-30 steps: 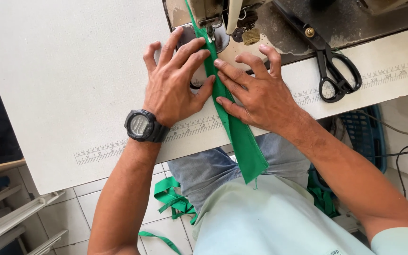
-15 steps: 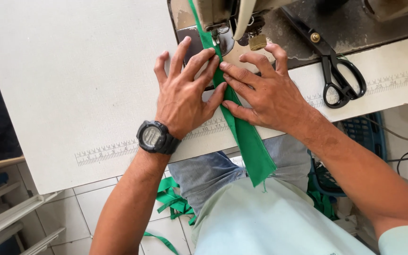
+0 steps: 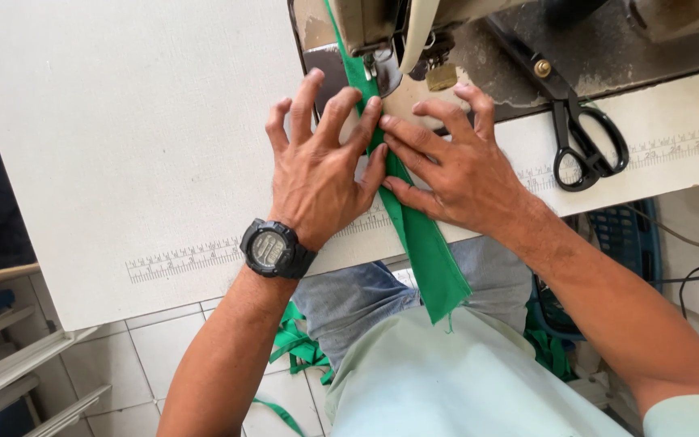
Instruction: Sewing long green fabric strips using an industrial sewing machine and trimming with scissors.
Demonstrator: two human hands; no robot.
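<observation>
- Flat on the white sewing table point(image 3: 123, 146), both hands, fingers spread and pressing, neither one clenched nor wrapped around anything.
- Left hand point(image 3: 321, 174) pinning the left edge of the green fabric strip point(image 3: 422, 243) with its inner fingers; black wristwatch point(image 3: 275, 248) just behind it at the wrist.
- Right hand point(image 3: 463, 174) pressing the strip's right edge, fingertips meeting those of the left across the cloth.
- Close ahead of the fingertips, the sewing machine head point(image 3: 382, 32) and its presser foot; very little room forward.
- Wide bare tabletop out to the left of the left hand; near table edge just behind both wrists, marked with a printed ruler scale point(image 3: 180, 259).
- Right of the right hand and well apart from it, black scissors point(image 3: 584, 146) lying on the table, handles toward the near edge.
- Strip running long and narrow from under the machine foot, back between the hands, slanting slightly rightward, over the table edge and hanging loose to a frayed end above the lap.
- Below the table edge, a pale green shirt and blue trousers; more green fabric scraps point(image 3: 297, 348) on the tiled floor point(image 3: 163, 348) under the left forearm.
- Further right beneath the table, a blue plastic basket point(image 3: 629, 243) and dark cables.
</observation>
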